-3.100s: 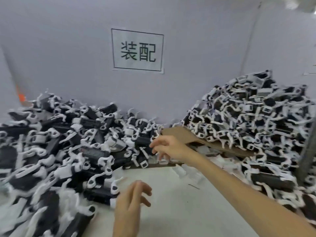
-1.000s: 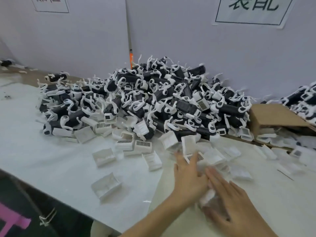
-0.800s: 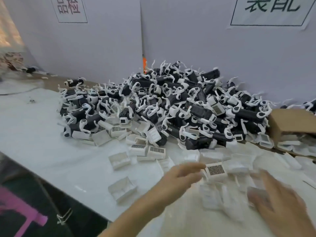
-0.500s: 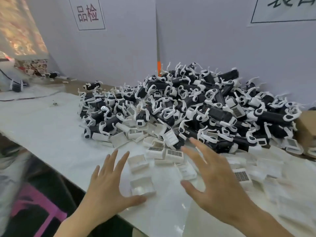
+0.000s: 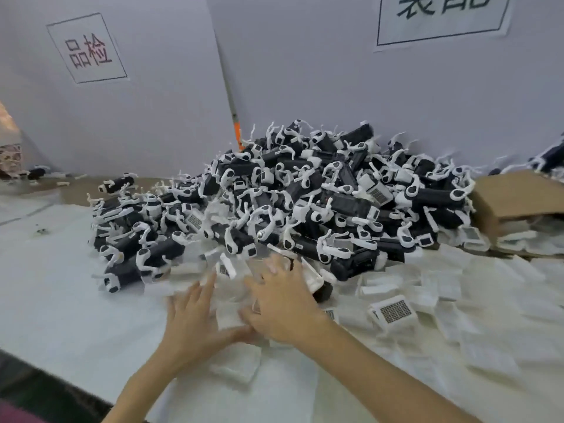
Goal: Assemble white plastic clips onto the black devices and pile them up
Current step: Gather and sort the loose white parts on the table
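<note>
Reaching in from the near edge, both hands have dropped and closed up. 0.5 s ago they hovered apart above the table (image 5: 61, 303). Now the left hand (image 5: 195, 315) lies flat, fingers straight and spread, on loose white clips (image 5: 393, 311), gripping nothing. The right hand (image 5: 283, 303) is just beside it, thumb sides meeting, with fingers extended and their tips on clips at the pile's front edge. It holds nothing as far as the motion blur lets me tell. One clip (image 5: 229, 315) shows between the two hands.

More clips are scattered across the table to the right, some with the grid face up. The table has a white cover, wrinkled on the right.

Behind the hands is the pile (image 5: 305, 203) of black devices (image 5: 351, 206) with white clips fitted. It is heaped against the wall, in the same spot as before.

To the right of the pile is a brown cardboard box (image 5: 518, 193), with clips spilling under it. The wall (image 5: 305, 71) is pale grey panels, with an orange strip (image 5: 237, 134) at the seam. The left sign (image 5: 87, 48) is fully in view, and the right sign (image 5: 442, 16) is cut off at the top.
</note>
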Demonstrator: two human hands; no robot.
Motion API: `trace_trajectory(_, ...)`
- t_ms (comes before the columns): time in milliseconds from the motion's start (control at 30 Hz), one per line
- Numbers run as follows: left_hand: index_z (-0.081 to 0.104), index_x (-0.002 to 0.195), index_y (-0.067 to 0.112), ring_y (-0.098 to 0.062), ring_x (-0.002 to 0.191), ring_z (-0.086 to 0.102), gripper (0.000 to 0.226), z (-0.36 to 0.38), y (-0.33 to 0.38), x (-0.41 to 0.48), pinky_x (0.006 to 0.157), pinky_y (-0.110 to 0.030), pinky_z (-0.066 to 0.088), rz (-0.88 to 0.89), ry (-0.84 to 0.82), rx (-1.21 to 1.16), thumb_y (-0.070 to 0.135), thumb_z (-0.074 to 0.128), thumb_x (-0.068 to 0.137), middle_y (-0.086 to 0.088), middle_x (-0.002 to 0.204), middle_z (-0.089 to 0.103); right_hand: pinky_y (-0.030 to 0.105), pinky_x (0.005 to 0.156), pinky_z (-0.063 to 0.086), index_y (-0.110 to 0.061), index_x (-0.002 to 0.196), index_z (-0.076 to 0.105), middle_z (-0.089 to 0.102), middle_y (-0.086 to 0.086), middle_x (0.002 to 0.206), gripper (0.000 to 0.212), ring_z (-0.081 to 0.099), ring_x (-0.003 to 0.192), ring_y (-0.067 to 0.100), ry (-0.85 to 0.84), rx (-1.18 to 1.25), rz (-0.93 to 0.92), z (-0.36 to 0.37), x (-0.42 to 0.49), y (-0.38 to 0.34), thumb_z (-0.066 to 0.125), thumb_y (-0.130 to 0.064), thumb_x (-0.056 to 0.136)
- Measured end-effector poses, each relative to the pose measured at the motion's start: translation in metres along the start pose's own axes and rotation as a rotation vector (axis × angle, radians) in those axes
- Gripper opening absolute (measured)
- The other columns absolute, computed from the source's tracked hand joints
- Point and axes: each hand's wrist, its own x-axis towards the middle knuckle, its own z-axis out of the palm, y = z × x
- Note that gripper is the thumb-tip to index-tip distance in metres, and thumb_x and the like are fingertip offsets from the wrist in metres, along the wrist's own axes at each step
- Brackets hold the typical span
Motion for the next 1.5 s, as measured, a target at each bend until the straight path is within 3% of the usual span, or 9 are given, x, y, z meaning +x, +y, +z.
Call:
trace_trajectory(167, -0.029, 0.154, 0.024, -0.017, 0.155, -0.010, 0.111, 0.054, 0.087, -0.069, 0.116, -0.046, -0.020, 0.062, 0.081, 0.074, 0.084, -0.003, 0.063, 0.002, 0.169, 0.005, 0.051, 0.118, 0.025, -0.028, 0.136, 0.055, 0.060, 0.003, 0.135, 0.056, 0.028, 0.148, 0.027, 0.113, 0.072, -0.012, -0.006, -0.088, 0.051, 0.029, -0.054, 0.094)
trace_trajectory(333, 0.056, 0.141, 0.022, -0.037, 0.141, 0.044, 0.078, 0.078, 0.166, -0.086, 0.109, -0.069, 0.030, 0.220, 0.076, 0.116, 0.062, 0.030, 0.080, -0.013, 0.141, 0.058, 0.039, 0.104, 0.048, -0.028, 0.101, 0.074, 0.069, -0.009, 0.111, 0.030, 0.051, 0.135, 0.020, 0.253, 0.106, -0.029, -0.009, -0.139, 0.112, 0.050, -0.038, 0.086)
trace_trajectory(467, 0.033, 0.150, 0.019, -0.042, 0.147, 0.025, 0.080, 0.094, 0.215, -0.071, 0.113, -0.074, 0.004, 0.305, -0.040, 0.183, 0.062, 0.016, 0.086, -0.017, 0.154, 0.035, 0.040, 0.098, 0.051, -0.019, 0.098, 0.075, 0.072, -0.002, 0.106, 0.017, 0.057, 0.130, 0.024, 0.366, 0.069, -0.047, 0.000, -0.164, 0.163, 0.069, -0.023, 0.083)
trace_trajectory(700, 0.037, 0.146, 0.016, -0.042, 0.146, 0.020, 0.054, 0.109, 0.277, -0.057, 0.115, -0.063, 0.018, 0.406, -0.141, 0.028, 0.049, 0.036, 0.103, -0.017, 0.157, 0.024, 0.039, 0.100, 0.036, -0.018, 0.106, 0.076, 0.070, 0.003, 0.124, 0.062, 0.056, 0.128, 0.022, 0.340, -0.055, 0.042, -0.005, -0.189, 0.224, 0.025, -0.053, 0.104)
trace_trajectory(833, 0.029, 0.153, 0.023, -0.034, 0.154, 0.002, 0.055, 0.084, 0.250, -0.045, 0.119, -0.056, 0.025, 0.412, -0.140, -0.138, 0.047, 0.041, 0.105, -0.005, 0.169, -0.001, 0.035, 0.108, 0.028, -0.023, 0.125, 0.066, 0.057, -0.001, 0.141, 0.066, 0.044, 0.136, 0.014, 0.267, 0.094, 0.156, -0.013, -0.188, 0.214, 0.031, -0.070, 0.094)
trace_trajectory(1133, 0.076, 0.103, 0.019, -0.010, 0.085, 0.067, 0.019, -0.005, 0.106, 0.017, 0.078, -0.033, 0.055, 0.347, 0.449, -0.374, 0.013, 0.058, 0.097, 0.005, 0.096, 0.076, 0.042, 0.111, 0.042, -0.031, 0.148, 0.039, 0.029, -0.001, 0.163, 0.081, 0.032, 0.148, 0.019, 0.230, 0.159, -0.176, -0.022, -0.112, 0.049, 0.047, -0.072, 0.079)
trace_trajectory(1300, 0.066, 0.127, 0.025, -0.023, 0.115, 0.059, 0.042, -0.082, 0.027, 0.122, 0.095, -0.042, 0.052, 0.168, 0.410, 0.033, 0.049, 0.063, 0.093, -0.006, 0.135, 0.059, 0.052, 0.123, -0.009, -0.039, 0.157, -0.006, -0.034, -0.009, 0.161, 0.096, -0.028, 0.150, 0.019, 0.094, 0.267, -0.154, -0.017, -0.016, -0.005, 0.046, -0.074, 0.084)
trace_trajectory(1433, 0.052, 0.144, 0.030, -0.031, 0.132, 0.050, 0.070, -0.086, -0.010, 0.193, 0.108, -0.050, 0.043, 0.104, 0.176, 0.042, 0.067, 0.060, 0.086, -0.009, 0.156, 0.040, 0.058, 0.122, 0.003, -0.039, 0.158, 0.014, -0.008, -0.003, 0.169, 0.084, -0.014, 0.154, 0.032, -0.020, 0.323, -0.128, 0.011, 0.030, -0.043, 0.054, -0.061, 0.087)
trace_trajectory(1500, 0.045, 0.150, 0.029, -0.028, 0.134, 0.049, 0.075, -0.076, -0.019, 0.217, 0.110, -0.045, 0.039, 0.103, 0.046, 0.044, 0.068, 0.060, 0.087, -0.004, 0.155, 0.044, 0.050, 0.103, 0.050, -0.043, 0.139, 0.056, 0.048, -0.004, 0.153, 0.081, 0.044, 0.141, 0.034, -0.037, 0.263, -0.121, 0.015, 0.033, -0.043, 0.066, -0.070, 0.063)
